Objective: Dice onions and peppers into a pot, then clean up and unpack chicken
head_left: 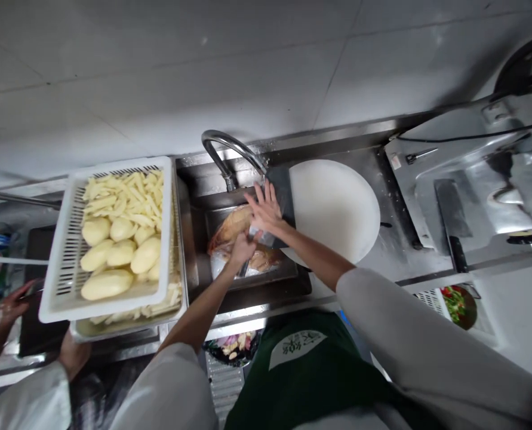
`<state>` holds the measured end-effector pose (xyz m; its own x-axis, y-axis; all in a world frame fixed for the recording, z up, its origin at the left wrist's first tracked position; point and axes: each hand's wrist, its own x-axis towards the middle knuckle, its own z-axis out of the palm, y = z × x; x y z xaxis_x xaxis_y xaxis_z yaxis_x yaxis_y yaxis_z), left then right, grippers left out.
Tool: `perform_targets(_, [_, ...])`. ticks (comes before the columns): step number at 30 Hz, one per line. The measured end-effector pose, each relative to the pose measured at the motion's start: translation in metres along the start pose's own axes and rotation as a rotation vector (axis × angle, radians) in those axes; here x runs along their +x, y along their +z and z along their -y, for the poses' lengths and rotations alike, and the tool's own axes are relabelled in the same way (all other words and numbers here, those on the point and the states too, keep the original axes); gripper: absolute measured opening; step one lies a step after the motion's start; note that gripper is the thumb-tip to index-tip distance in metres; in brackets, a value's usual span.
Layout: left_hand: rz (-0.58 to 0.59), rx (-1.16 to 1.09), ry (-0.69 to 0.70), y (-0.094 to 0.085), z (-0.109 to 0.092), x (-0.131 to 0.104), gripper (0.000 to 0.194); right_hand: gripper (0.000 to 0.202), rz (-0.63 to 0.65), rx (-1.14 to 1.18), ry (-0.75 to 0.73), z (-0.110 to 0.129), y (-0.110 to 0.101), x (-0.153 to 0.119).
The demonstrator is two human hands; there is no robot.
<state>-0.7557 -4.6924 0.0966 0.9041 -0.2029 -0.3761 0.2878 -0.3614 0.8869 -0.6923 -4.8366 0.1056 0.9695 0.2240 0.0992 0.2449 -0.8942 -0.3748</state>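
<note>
My left hand is closed, apparently round the handle of a cleaver, over the sink. The cleaver's broad dark-grey blade reaches up and right, beside the curved faucet. My right hand is open with fingers spread, at the blade's left side under the faucet's mouth; whether the palm touches the steel I cannot tell. Beneath both hands, pieces of raw poultry lie in a metal tray in the sink. My hands partly hide the meat and the handle.
A round white cutting board adjoins the sink's right side. To the left, a white basket of peeled and cut potatoes rests over a metal pan. Another person's hand is near it. Farther right lies a second cleaver.
</note>
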Motion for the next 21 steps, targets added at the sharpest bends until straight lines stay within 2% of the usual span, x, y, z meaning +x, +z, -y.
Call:
perform_targets(2, [0.016, 0.055, -0.011, 0.002, 0.031, -0.047, 0.029, 0.078, 0.027, -0.01, 0.001, 0.026, 0.008, -0.054])
perform_targets(3, [0.013, 0.101, -0.026, 0.003, 0.042, -0.064, 0.029, 0.078, 0.037, -0.014, 0.002, 0.035, 0.012, -0.073])
perform_targets(5, [-0.006, 0.161, -0.035, 0.003, 0.051, -0.071, 0.03, 0.078, 0.047, -0.026, 0.01, 0.04, 0.015, -0.083])
perform_targets(7, [-0.027, 0.154, -0.018, 0.003, 0.034, -0.045, 0.028, 0.077, 0.055, -0.042, 0.018, 0.026, 0.011, -0.055])
perform_targets(10, [-0.025, 0.101, -0.038, 0.002, -0.021, 0.027, 0.029, 0.074, 0.046, -0.069, 0.029, -0.015, -0.006, 0.028])
perform_targets(12, [-0.018, 0.096, -0.074, 0.0, -0.053, 0.064, 0.03, 0.072, 0.001, -0.078, 0.04, -0.036, -0.018, 0.071])
perform_targets(14, [-0.001, 0.103, -0.071, -0.001, -0.062, 0.075, 0.031, 0.072, -0.038, -0.083, 0.052, -0.043, -0.022, 0.082])
perform_targets(16, [0.022, 0.092, -0.021, 0.0, -0.046, 0.055, 0.03, 0.073, -0.039, -0.096, 0.071, -0.033, -0.017, 0.055])
perform_targets(19, [0.018, 0.075, 0.05, 0.002, 0.006, -0.011, 0.026, 0.077, -0.002, -0.108, 0.09, 0.004, -0.002, -0.024])
perform_targets(21, [0.003, 0.11, 0.032, 0.002, 0.038, -0.051, 0.024, 0.079, 0.019, -0.101, 0.09, 0.029, 0.008, -0.07])
